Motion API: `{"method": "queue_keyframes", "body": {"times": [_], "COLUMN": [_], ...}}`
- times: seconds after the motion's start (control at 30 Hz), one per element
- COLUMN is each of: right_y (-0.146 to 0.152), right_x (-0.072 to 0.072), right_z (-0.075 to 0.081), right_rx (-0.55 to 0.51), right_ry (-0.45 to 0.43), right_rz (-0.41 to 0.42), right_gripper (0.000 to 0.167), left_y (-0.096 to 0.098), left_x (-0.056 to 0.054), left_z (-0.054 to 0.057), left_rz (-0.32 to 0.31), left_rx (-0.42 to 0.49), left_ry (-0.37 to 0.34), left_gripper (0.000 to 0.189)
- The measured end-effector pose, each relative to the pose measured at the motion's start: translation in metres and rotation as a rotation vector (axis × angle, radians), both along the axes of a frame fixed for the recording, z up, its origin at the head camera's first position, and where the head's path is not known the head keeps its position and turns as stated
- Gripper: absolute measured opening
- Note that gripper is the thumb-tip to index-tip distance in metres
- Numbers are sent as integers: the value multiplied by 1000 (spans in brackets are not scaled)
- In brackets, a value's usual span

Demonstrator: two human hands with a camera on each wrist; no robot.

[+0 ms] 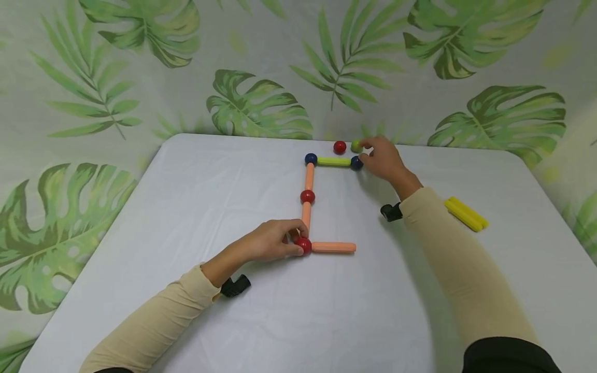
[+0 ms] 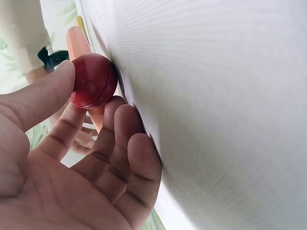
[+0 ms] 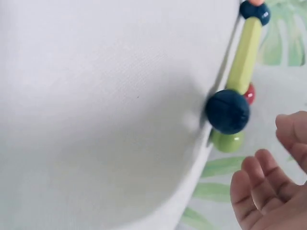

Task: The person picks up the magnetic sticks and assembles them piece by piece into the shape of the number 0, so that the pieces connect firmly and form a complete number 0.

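Observation:
My left hand (image 1: 275, 239) pinches a red ball (image 2: 94, 80) between thumb and index finger, at the near corner of a chain of rods and balls. An orange rod (image 1: 333, 247) points right from that ball. Another orange rod (image 1: 306, 213) runs away from it to a second red ball (image 1: 308, 197), then a further orange rod (image 1: 310, 176) reaches a dark blue ball (image 1: 311, 159). From there a lime rod (image 1: 333, 161) leads right to another dark blue ball (image 3: 228, 111). Beside this end, my right hand (image 1: 382, 160) has relaxed fingers, apart from the ball in the right wrist view.
Behind the lime rod, near the table's far edge, are a loose red ball (image 1: 339, 147) and a green ball (image 1: 356, 145). Yellow rods (image 1: 466, 214) lie together right of the right forearm. A leaf-patterned cloth (image 1: 261, 103) hangs behind the white table (image 1: 210, 191).

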State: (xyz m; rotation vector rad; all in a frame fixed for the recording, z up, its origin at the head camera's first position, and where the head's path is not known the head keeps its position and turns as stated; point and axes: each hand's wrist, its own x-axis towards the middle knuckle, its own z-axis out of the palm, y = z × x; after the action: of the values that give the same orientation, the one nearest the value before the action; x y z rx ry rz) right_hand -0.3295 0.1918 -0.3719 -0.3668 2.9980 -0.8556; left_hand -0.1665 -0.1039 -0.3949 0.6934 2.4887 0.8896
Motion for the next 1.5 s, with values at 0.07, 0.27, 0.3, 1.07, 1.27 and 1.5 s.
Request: {"method": "queue_keyframes", "body": {"times": [0.07,0.27,0.3,1.07,1.27,1.5], "right_y": [0,-3,-4,21,25,30], "right_x": [-6,-23,-26,-28,-26,-23], "right_z": [-2,-4,-4,-18,-20,-22], "right_rx": [12,42,55,27,29,19], "right_ry": [-6,-118,-144,-195,-165,-165], "right_rz": [-29,-67,-54,-137,-138,-140], "right_gripper": [39,48,50,51,49,47], "left_y": [0,-2,-3,-2,-1,0], "left_x": [0,4,5,5,4,3], "left_z": [0,1,1,2,2,2], "left_rz": [0,0,2,9,-1,1], "left_rx": [3,21,23,4,6,9], "left_ry": [2,5,6,4,6,6], "left_gripper": [22,23,23,24,24,23]}}
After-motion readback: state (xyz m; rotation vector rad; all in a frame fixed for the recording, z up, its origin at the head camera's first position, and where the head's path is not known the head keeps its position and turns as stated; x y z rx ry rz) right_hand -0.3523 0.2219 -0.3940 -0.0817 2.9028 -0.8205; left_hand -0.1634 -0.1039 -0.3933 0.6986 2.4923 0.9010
